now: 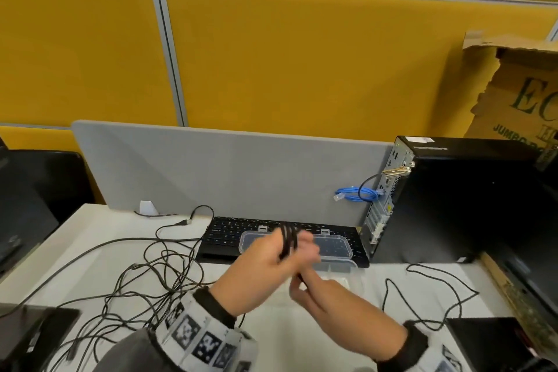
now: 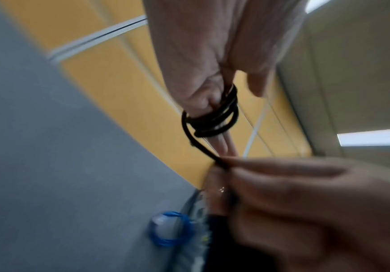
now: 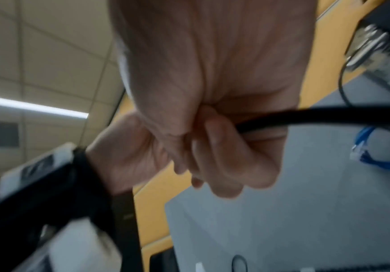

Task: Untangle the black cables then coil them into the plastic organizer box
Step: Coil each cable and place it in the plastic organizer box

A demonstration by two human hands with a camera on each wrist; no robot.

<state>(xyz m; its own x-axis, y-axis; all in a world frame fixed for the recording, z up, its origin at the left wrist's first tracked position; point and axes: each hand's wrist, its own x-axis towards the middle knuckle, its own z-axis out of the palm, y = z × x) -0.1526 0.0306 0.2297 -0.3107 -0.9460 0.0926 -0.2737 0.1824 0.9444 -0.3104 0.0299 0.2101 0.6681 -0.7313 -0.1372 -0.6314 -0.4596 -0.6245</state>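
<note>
While the left hand [image 1: 265, 254] grips a small coil of thin black cable [image 1: 288, 240] above the clear plastic organizer box [image 1: 341, 246], the right hand [image 1: 329, 293] pinches its trailing end.

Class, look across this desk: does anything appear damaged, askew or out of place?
Yes. The cardboard box behind the computer tower has a torn, ragged edge. A tangle of black cables sprawls over the table's left side, and a blue network cable hangs unplugged beside the tower.

The torn cardboard box [image 1: 519, 93] at right reads "EC" and "JUMBO"; the rest is cut off.
</note>
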